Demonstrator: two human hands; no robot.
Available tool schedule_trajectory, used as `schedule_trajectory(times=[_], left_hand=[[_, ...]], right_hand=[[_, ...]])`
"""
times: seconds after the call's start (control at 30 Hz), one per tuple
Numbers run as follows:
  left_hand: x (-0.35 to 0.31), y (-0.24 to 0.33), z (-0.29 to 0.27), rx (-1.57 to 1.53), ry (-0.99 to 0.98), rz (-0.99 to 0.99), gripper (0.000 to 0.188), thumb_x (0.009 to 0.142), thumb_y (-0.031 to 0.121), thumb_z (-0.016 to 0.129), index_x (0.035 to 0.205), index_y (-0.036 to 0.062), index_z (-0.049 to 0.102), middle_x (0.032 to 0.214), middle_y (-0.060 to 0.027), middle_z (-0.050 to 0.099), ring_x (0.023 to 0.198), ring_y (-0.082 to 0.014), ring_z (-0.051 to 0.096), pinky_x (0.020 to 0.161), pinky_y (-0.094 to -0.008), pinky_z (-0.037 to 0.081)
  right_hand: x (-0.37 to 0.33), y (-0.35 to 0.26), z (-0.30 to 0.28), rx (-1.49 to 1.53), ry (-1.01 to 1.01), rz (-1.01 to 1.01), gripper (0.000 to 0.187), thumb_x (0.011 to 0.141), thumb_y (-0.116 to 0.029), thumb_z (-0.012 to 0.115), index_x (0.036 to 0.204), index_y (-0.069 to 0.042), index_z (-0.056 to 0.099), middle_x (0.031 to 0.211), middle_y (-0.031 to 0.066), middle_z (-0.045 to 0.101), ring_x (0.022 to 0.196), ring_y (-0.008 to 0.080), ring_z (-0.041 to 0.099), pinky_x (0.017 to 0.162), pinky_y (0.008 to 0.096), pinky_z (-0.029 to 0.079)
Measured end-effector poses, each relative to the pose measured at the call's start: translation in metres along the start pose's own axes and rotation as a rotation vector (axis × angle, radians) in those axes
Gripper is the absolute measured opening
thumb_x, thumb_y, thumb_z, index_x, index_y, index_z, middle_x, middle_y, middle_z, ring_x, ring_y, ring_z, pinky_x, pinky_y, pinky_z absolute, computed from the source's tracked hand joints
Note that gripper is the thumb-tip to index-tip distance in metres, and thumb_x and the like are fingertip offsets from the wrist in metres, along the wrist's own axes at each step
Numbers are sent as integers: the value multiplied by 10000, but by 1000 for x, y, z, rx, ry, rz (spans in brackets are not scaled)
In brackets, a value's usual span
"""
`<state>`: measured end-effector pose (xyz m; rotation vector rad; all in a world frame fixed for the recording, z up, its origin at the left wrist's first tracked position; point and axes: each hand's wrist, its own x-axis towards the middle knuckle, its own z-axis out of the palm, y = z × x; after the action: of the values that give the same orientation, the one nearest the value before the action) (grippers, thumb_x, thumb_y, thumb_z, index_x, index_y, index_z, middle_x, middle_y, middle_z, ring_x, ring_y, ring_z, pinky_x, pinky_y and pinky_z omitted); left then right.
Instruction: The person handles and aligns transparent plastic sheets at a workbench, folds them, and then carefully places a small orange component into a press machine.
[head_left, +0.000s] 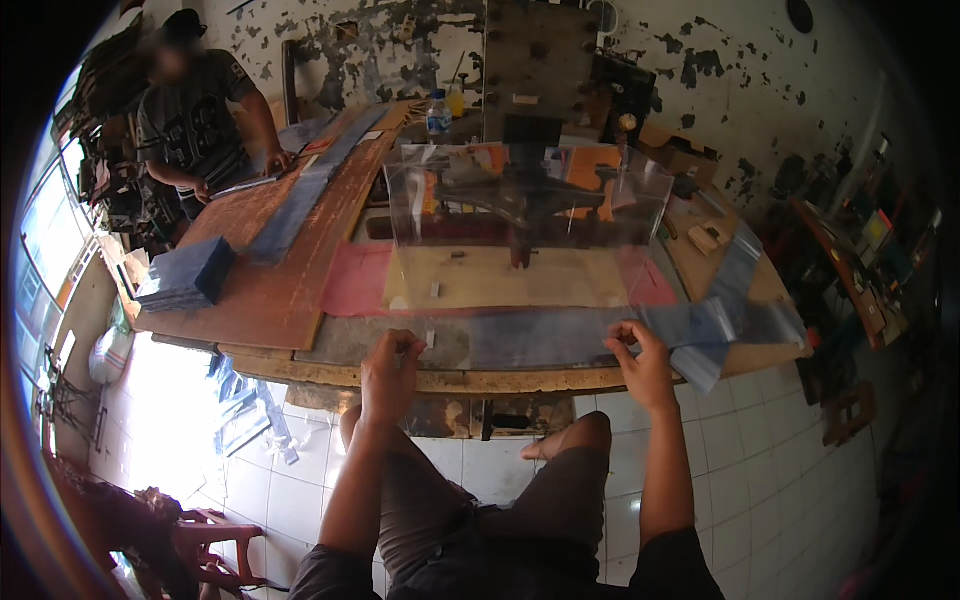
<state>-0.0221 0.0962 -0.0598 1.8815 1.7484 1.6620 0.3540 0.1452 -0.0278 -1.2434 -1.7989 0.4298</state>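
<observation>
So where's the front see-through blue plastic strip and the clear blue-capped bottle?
Front see-through blue plastic strip (545, 340), head view: its left half.
Clear blue-capped bottle (438, 119), head view: its body.

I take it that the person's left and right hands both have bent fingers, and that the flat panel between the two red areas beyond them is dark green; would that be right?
Not quite: the flat panel between the two red areas is pale yellow, as the head view shows. The left hand and right hand do both have bent fingers.
</observation>
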Motion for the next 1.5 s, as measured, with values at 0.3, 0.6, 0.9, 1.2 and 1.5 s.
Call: schedule_trajectory(times=[0.3, 0.6, 0.9, 1.2, 1.5], left_hand=[[0, -7, -10, -48, -132, 106, 172, 871, 36, 743, 956, 22, 595, 933, -128, 637, 885, -325, 643, 782, -391, 510], [8, 0, -14, -168, -190, 22, 538, 919, 213, 741, 1350, 11, 492, 1301, -190, 586, 1171, -344, 594, 978, -429, 480], [55, -9, 15, -510, -189, 133, 906, 1032, 554, 487, 1630, -24, 127, 1684, -241, 186, 1574, -350, 164, 1252, -469, 156], [44, -15, 18, -693, -290, 28, 1086, 936, 676, 584, 1632, -14, 119, 1648, -250, 252, 1506, -360, 315, 1201, -499, 275], [34, -18, 13, -668, -245, -54, 1218, 836, 737, 672, 1621, -33, 148, 1515, -249, 424, 1423, -354, 432, 1159, -503, 342]], right_hand=[[-12, 4, -12, -8, -134, 15, 277, 908, -149, 772, 1123, -25, 650, 988, 76, 706, 950, 203, 655, 875, 350, 499], [-4, 28, 14, 286, -59, -16, 867, 976, -404, 705, 1588, 16, 256, 1609, 189, 361, 1519, 292, 296, 1226, 413, 216], [41, 16, 27, 557, -110, -186, 1066, 944, -699, 562, 1638, -7, 144, 1699, 159, 217, 1589, 282, 126, 1270, 419, 50], [38, 13, 39, 560, -49, -175, 1044, 931, -756, 528, 1639, -61, 202, 1647, 146, 318, 1540, 290, 255, 1256, 449, 131], [22, 37, 41, 575, -32, -88, 1055, 942, -742, 523, 1628, -13, 191, 1546, 172, 463, 1448, 281, 424, 1211, 413, 271]])
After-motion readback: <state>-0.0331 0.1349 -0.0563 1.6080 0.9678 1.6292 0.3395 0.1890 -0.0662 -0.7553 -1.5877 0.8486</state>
